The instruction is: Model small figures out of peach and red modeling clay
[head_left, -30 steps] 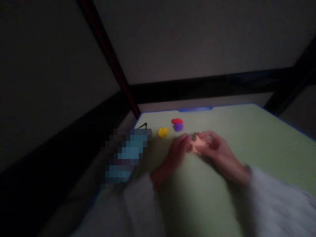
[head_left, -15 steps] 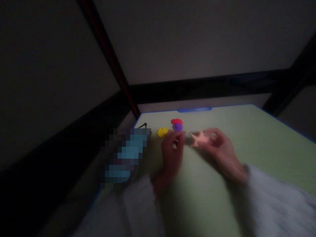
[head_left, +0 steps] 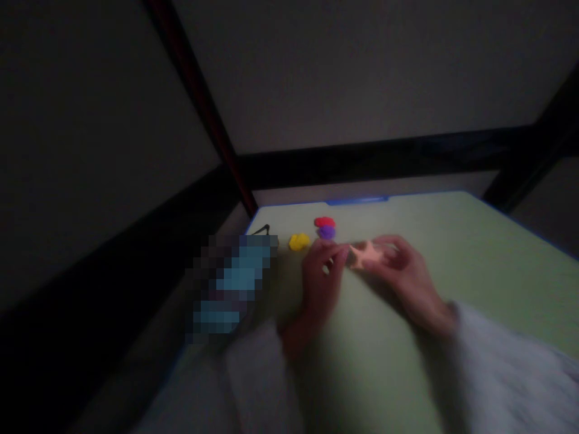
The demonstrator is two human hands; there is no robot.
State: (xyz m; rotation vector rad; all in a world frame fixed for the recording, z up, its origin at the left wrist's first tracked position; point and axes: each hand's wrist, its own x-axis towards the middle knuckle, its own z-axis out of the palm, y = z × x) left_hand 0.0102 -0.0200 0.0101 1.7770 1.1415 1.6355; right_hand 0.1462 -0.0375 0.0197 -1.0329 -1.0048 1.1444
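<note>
A pale orange star-shaped piece (head_left: 367, 255) is held above the table by my right hand (head_left: 402, 271), whose thumb and fingers grip its right side. My left hand (head_left: 321, 277) is closed in a pinch, with the fingertips right at the star's left points. Whether they touch the star, or have something small between them, I cannot tell. Just beyond my left hand lie a yellow lump (head_left: 299, 242), a purple lump (head_left: 327, 232) and a flat red piece (head_left: 325, 222). The picture is dim and blurred, so their material is unclear.
The pale green table (head_left: 434, 241) has a blue edge and a blue clip-like strip (head_left: 357, 201) at its back. On the left a pixelated blue object (head_left: 239, 277) lies near the edge, with a thin dark loop (head_left: 266, 228) behind it. Walls rise beyond.
My left hand has moved a little to the right, bringing its pinched fingertips up to the star's left side. My right hand and the star have hardly moved.
</note>
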